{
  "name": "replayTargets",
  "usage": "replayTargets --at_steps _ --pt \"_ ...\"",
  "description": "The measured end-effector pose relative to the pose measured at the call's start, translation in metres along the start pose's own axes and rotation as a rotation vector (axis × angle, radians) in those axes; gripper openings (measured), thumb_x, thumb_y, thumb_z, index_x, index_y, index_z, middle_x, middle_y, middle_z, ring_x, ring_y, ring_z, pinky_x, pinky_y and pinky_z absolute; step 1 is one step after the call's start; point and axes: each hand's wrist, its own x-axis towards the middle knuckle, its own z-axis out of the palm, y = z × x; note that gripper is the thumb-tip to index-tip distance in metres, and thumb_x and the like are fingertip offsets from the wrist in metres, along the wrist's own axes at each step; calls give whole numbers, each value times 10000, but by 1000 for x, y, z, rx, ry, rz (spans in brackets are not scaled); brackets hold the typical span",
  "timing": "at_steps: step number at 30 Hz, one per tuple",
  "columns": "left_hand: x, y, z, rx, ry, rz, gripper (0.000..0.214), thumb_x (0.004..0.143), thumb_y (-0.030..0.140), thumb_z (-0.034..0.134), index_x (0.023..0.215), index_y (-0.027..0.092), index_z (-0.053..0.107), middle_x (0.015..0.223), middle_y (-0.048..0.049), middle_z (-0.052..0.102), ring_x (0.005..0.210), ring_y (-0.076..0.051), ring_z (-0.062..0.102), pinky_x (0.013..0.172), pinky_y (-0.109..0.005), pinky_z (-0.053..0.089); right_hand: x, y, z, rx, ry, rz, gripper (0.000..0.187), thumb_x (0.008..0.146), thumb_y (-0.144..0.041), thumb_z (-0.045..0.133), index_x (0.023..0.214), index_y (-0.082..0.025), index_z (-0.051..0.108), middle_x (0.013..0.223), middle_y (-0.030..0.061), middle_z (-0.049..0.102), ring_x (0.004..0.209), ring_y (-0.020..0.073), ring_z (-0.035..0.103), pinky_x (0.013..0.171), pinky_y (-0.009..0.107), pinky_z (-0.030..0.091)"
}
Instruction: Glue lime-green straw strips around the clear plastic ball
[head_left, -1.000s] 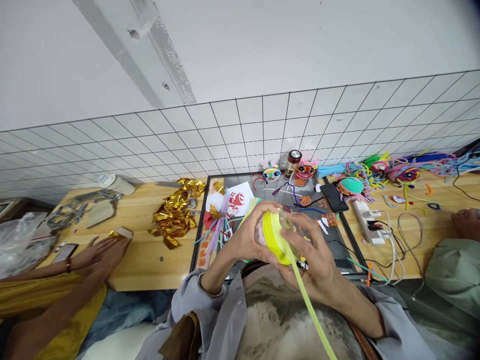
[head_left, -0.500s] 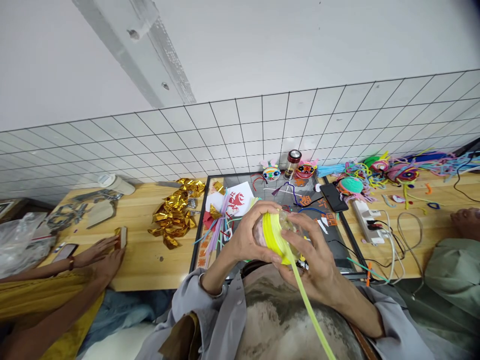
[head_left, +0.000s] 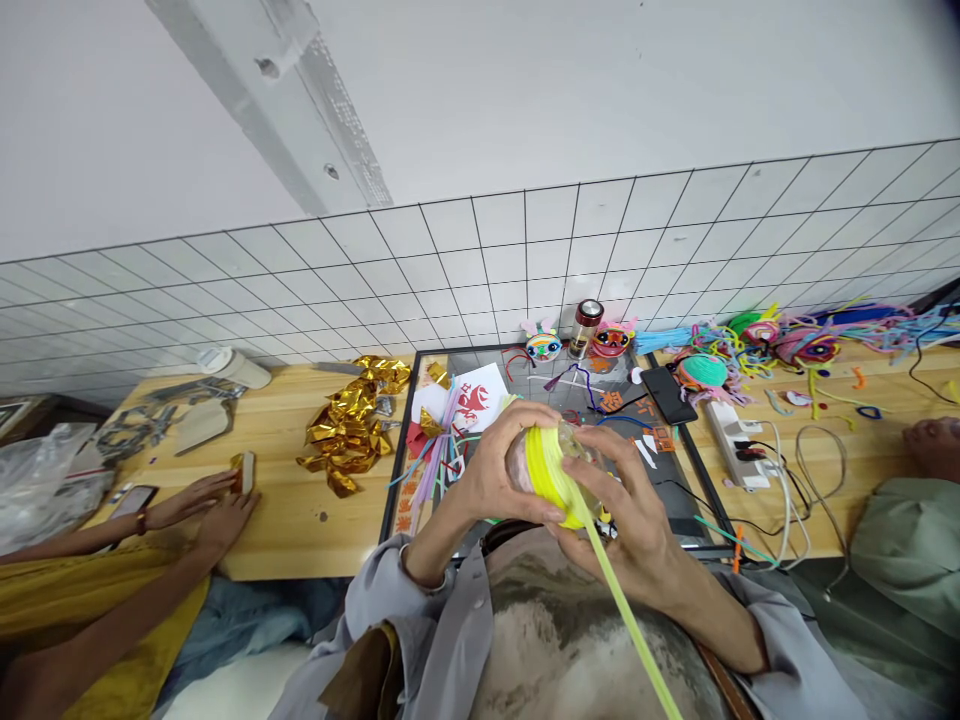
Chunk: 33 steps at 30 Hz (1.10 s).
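Note:
Between my hands, in front of my chest, is a rounded, partly clear ball with bright yellow pipe cleaner wound in a band around it. My left hand is closed around the ball's left side, thumb below and fingers over the top. On the right side, my right hand grips the ball, its fingers pressing where the yellow strand leaves the band. That loose strand runs down to the lower right, past my lap. My fingers hide much of the ball.
Behind my hands lie a white sheet with a red print, a pipe cleaner bundle, a flask and a phone. Gold foil lies left, a power strip right. A person's hands rest on the left table.
My hands and the ball stay nearly in place; the loose yellow strand's lower end shifts slightly right. The neighbour's hand on the left moves a little.

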Motion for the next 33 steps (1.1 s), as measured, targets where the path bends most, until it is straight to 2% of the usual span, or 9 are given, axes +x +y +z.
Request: replayTargets --at_steps 6,11,18,23,30,33 --pt "0 3 -2 18 -88 -18 961 458 702 916 1232 237 586 1259 -136 602 1165 -324 607 1032 -491 487 -1 1 -1 23 -28 26 511 861 -227 683 1336 -206 495 1333 191 527 1260 316 563 989 519 558" --pt "-1 5 -3 69 -130 -81 1086 363 724 921 1260 233 556 1300 -157 578 1207 -359 592 1069 -528 478 -3 2 1 49 -27 67 516 840 -232 684 1323 -225 505 1340 173 530 1238 307 574 981 502 563" --pt "-8 8 -4 161 -191 -127 1144 421 723 906 1363 224 493 1376 -182 546 1321 -397 534 1150 -565 422 -4 7 5 100 -9 122 537 839 -302 742 1318 -248 506 1304 151 551 1186 289 610 932 447 584" --pt "-11 5 -7 205 -268 -179 1268 340 734 912 1405 228 447 1416 -192 509 1359 -421 507 1170 -591 413 -7 10 9 145 -25 170 542 826 -275 744 1312 -265 505 1319 137 535 1214 279 593 967 436 571" --pt "-12 3 -8 235 -300 -136 1226 415 671 938 1427 232 403 1426 -191 495 1389 -410 488 1178 -590 410 -14 14 14 195 -43 267 545 814 -315 776 1296 -279 523 1321 123 546 1231 288 589 975 444 554" --pt "-12 4 -7 258 -306 -134 1196 450 625 955 1430 231 394 1424 -189 499 1395 -405 483 1175 -583 415 -13 14 15 201 -38 260 525 822 -323 772 1283 -278 526 1307 121 552 1226 284 587 975 440 552"
